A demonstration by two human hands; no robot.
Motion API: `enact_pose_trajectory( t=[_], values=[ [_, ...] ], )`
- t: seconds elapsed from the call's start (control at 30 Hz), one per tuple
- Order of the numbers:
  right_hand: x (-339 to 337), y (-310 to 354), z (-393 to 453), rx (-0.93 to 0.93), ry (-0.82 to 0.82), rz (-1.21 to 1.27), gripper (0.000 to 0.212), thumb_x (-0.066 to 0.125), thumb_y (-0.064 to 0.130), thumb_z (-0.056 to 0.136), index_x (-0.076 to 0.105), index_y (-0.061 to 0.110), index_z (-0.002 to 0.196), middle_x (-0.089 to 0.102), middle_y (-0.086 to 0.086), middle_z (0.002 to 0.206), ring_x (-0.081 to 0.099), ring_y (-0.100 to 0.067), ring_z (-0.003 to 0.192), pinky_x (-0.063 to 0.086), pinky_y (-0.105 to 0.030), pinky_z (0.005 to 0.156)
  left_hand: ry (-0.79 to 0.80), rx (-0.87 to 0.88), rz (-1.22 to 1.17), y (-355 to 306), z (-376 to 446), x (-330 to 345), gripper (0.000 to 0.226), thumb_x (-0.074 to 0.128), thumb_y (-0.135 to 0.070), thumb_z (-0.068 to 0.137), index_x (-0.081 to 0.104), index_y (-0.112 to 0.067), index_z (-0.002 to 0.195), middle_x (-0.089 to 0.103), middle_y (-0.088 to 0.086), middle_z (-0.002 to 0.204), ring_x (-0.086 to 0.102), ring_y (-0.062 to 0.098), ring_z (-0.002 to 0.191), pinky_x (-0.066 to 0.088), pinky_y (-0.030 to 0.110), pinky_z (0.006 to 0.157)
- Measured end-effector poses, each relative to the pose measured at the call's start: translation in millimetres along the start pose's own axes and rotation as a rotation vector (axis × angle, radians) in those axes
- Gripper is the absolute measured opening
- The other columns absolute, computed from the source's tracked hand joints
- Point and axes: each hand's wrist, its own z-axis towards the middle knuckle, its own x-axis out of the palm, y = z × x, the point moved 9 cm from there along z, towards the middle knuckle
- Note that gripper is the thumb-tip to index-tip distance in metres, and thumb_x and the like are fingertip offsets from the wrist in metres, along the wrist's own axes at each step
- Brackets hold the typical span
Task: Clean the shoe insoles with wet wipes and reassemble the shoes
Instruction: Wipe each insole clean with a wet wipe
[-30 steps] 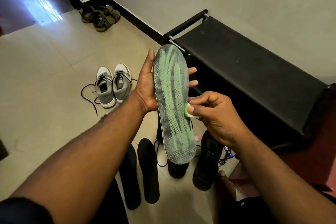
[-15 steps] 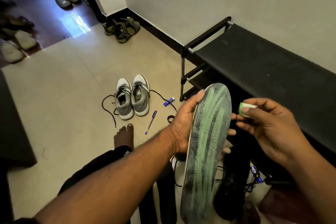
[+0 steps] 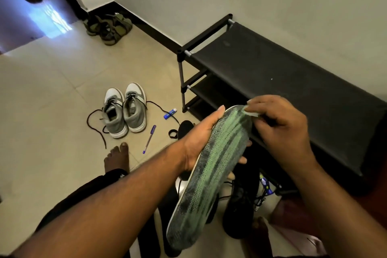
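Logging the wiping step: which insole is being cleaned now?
The green-streaked insole, held in the left hand, wipe at its tip; black insoles lie on the floor.

both forearms are bare from wrist to the bottom edge of the frame, with no sleeve, watch or band showing on them. the left hand [image 3: 201, 142] and right hand [image 3: 280, 130] carry no rings or gloves; the fingernails are short and plain. a dark trouser leg [image 3: 88, 192] shows at lower left, ending above a bare foot [image 3: 116, 158] with no sock.
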Motion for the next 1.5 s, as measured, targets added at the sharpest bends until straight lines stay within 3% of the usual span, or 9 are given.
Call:
enact_pose_trajectory(
  t=[0.1, 0.2, 0.47, 0.73, 0.93, 1.07, 1.27, 1.37, 1.5],
  values=[
    [2, 7, -3, -0.099, 0.019, -0.092, 0.018, 0.068, -0.012, 0.074, 0.074, 0.002, 0.085, 0.069, -0.007, 0.094, 0.063, -0.025, 0.088, 0.049, -0.035, 0.079, 0.020, -0.057, 0.012, 9, 6, 5, 0.078, 0.035, -0.076, 0.090, 0.061, -0.012, 0.127, 0.065, 0.016, 0.107, 0.064, 0.039, 0.093, 0.046, 0.060, 0.083],
    [7, 11, -6, -0.161, 0.075, -0.118, 0.014, 0.061, 0.007, 0.084, 0.075, 0.002, 0.085, 0.069, -0.009, 0.093, 0.062, -0.027, 0.088, 0.047, -0.032, 0.078, 0.012, -0.090, 0.049, 13, 10, 7, 0.079, 0.039, -0.078, 0.087, 0.059, -0.013, 0.128, 0.062, 0.019, 0.105, 0.060, 0.043, 0.098, 0.048, 0.059, 0.079],
    [18, 16, -10, -0.278, 0.164, -0.216, 0.015, 0.061, 0.010, 0.085, 0.074, 0.003, 0.083, 0.071, -0.008, 0.092, 0.066, -0.027, 0.087, 0.054, -0.040, 0.073, -0.070, -0.070, -0.030, 7, 2, 16, 0.075, 0.036, -0.067, 0.094, 0.049, -0.009, 0.139, 0.053, 0.022, 0.103, 0.056, 0.041, 0.091, 0.059, 0.047, 0.055],
    [16, 6, -8, -0.234, 0.167, -0.203, 0.017, 0.059, 0.012, 0.086, 0.074, 0.005, 0.085, 0.071, -0.005, 0.092, 0.063, -0.027, 0.086, 0.053, -0.040, 0.069, -0.159, -0.060, 0.097, 6, 2, 0, 0.077, 0.042, -0.073, 0.086, 0.066, -0.007, 0.117, 0.060, 0.027, 0.109, 0.062, 0.044, 0.095, 0.053, 0.049, 0.073],
    [14, 0, -8, -0.224, 0.142, -0.247, 0.010, 0.066, 0.008, 0.082, 0.075, 0.006, 0.085, 0.071, -0.004, 0.093, 0.063, -0.025, 0.088, 0.054, -0.036, 0.070, -0.177, -0.057, 0.113, 4, -2, -3, 0.080, 0.042, -0.075, 0.084, 0.074, -0.006, 0.108, 0.062, 0.030, 0.113, 0.049, 0.050, 0.114, 0.050, 0.050, 0.081],
    [14, -3, -8, -0.203, 0.121, -0.281, 0.009, 0.072, 0.005, 0.079, 0.076, 0.006, 0.087, 0.071, -0.004, 0.093, 0.064, -0.025, 0.088, 0.053, -0.033, 0.072, -0.185, -0.053, 0.120, 2, -9, 2, 0.078, 0.040, -0.073, 0.082, 0.077, -0.007, 0.101, 0.065, 0.030, 0.108, 0.058, 0.046, 0.105, 0.055, 0.048, 0.074],
    [15, -10, -8, -0.148, 0.106, -0.287, 0.021, 0.059, 0.019, 0.083, 0.076, 0.007, 0.086, 0.071, -0.003, 0.090, 0.064, -0.024, 0.083, 0.050, -0.026, 0.072, -0.206, -0.019, 0.091, -1, -13, 4, 0.073, 0.042, -0.070, 0.081, 0.078, -0.010, 0.099, 0.064, 0.029, 0.106, 0.060, 0.044, 0.098, 0.055, 0.047, 0.069],
    [13, -18, -9, -0.082, 0.086, -0.262, 0.010, 0.069, 0.011, 0.080, 0.076, 0.008, 0.085, 0.072, -0.002, 0.089, 0.063, -0.024, 0.079, 0.052, -0.030, 0.068, -0.240, -0.005, 0.085, -4, -13, 1, 0.073, 0.044, -0.070, 0.080, 0.078, -0.008, 0.100, 0.063, 0.031, 0.108, 0.062, 0.046, 0.100, 0.055, 0.048, 0.069],
    [15, -29, -10, 0.007, 0.100, -0.229, 0.017, 0.077, 0.001, 0.074, 0.077, 0.011, 0.088, 0.073, 0.001, 0.089, 0.064, -0.020, 0.078, 0.055, -0.033, 0.068, -0.280, 0.036, 0.079, -9, -15, -5, 0.073, 0.044, -0.067, 0.081, 0.071, -0.006, 0.111, 0.065, 0.032, 0.110, 0.069, 0.044, 0.091, 0.056, 0.052, 0.068]
  ],
)
